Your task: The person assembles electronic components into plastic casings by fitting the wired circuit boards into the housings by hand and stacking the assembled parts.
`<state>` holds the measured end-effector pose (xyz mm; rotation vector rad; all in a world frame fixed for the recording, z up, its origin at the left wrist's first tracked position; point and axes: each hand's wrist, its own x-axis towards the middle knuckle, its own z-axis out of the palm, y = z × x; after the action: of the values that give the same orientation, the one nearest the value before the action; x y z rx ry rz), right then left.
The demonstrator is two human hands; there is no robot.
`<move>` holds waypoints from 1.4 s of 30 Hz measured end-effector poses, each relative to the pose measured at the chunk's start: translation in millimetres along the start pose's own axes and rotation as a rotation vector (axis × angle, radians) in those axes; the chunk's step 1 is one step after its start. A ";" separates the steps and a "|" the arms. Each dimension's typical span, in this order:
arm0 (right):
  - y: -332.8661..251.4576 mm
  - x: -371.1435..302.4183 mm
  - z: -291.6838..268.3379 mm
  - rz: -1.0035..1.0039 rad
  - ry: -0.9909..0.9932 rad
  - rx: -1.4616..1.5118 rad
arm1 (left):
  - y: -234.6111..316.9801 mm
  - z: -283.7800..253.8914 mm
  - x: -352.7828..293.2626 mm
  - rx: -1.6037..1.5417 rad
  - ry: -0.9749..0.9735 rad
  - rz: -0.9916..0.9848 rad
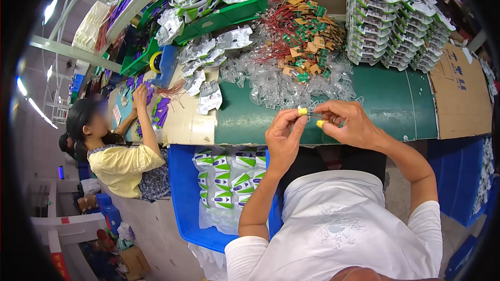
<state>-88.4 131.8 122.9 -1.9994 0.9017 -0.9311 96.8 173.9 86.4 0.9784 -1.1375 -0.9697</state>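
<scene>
Above the front edge of the green work table (385,106), my two hands are close together. My left hand (285,134) pinches something small between thumb and forefinger; the fingertips hide most of it. My right hand (348,124) has its fingers curled in a pinch on a thin dark wire (314,116) that runs across toward the left fingertips. Yellow covers wrap a left fingertip and a right one. Just beyond my hands lies a heap of clear plastic parts (276,86), topped by a pile of small circuit boards (312,47) with red wires.
Stacked white-and-green plastic shells (372,26) stand at the back right, beside a cardboard sheet (463,91). More shells (208,96) lie left of the heap, near a green crate (221,18). A blue bin (190,218) holds finished-looking shells below. A co-worker (125,161) sits at the left.
</scene>
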 end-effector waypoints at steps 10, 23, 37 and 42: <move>-3.3 -6.5 7.4 -0.253 0.070 -0.051 | -1.2 13.3 -17.8 -0.127 0.020 -0.101; 18.1 7.4 18.4 -0.035 -0.256 0.366 | -13.5 -35.0 -17.4 -0.811 -0.346 -0.766; 30.4 -2.8 -6.4 0.558 -0.139 0.490 | -42.9 -211.5 60.1 1.404 0.199 0.207; 24.3 -1.4 -19.7 0.554 -0.111 0.475 | -45.1 -227.5 71.3 1.524 0.159 0.374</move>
<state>-112.2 115.1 111.3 -1.2879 0.9901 -0.6317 326.3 119.6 29.3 1.8383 -1.8088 0.4830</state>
